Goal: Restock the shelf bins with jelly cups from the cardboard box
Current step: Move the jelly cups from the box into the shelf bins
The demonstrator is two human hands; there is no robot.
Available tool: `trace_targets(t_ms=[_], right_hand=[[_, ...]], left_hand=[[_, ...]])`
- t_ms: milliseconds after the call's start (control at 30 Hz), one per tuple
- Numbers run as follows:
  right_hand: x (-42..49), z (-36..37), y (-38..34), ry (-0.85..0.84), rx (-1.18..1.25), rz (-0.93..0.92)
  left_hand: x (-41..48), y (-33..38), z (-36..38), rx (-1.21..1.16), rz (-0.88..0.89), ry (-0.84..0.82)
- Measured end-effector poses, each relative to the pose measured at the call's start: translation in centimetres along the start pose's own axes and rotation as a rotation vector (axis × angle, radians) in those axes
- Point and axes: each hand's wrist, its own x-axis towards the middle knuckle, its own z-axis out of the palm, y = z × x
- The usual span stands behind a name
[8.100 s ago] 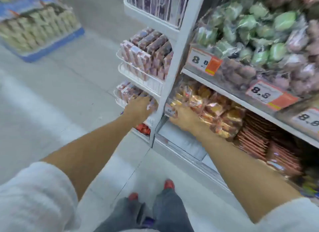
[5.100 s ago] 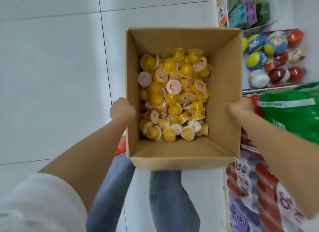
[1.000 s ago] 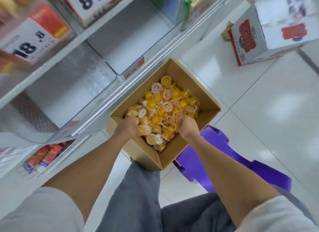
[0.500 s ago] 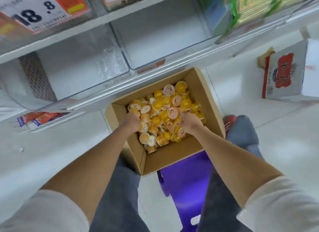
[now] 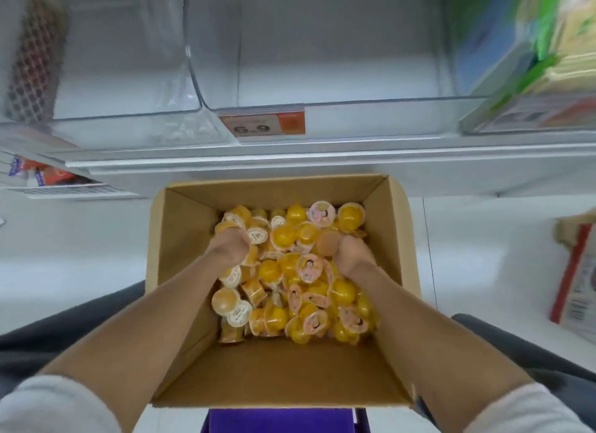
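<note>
You're facing a white metal shelf rail (image 5: 322, 157) above a glossy white tiled floor (image 5: 64, 245); a purple plastic stool (image 5: 280, 421) shows at the bottom edge.

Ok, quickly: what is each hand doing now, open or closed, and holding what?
Left hand: closed, gripping jelly cups inside the cardboard box.
Right hand: closed, also gripping jelly cups there.

An open cardboard box (image 5: 274, 374) is set upright, heaped with yellow jelly cups (image 5: 292, 269), lids turned every way. Above it, two clear shelf bins (image 5: 322, 78) are ranged side by side, the left seemingly film-lined.
</note>
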Motion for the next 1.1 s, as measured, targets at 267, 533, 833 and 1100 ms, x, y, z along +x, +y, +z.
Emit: trace_targets(t_ms=[267, 533, 833, 1100], right_hand=[[5.8, 0.5, -0.7, 0.016, -0.108, -0.196], [3.8, 1.8, -0.3, 0.111, -0.111, -0.122], [6.6, 4.5, 0.0, 0.155, -0.112, -0.174], [8.6, 5.0, 0.7, 0.159, -0.292, -0.207]], left_hand=[[4.8, 0.3, 1.5, -0.036, 0.177, 0.052], [3.5, -1.1, 4.4, -0.146, 0.330, 0.083], [8.7, 1.6, 6.5, -0.099, 0.277, 0.064], [10.2, 2.9, 9.2, 0.189, 0.311, 0.137]])
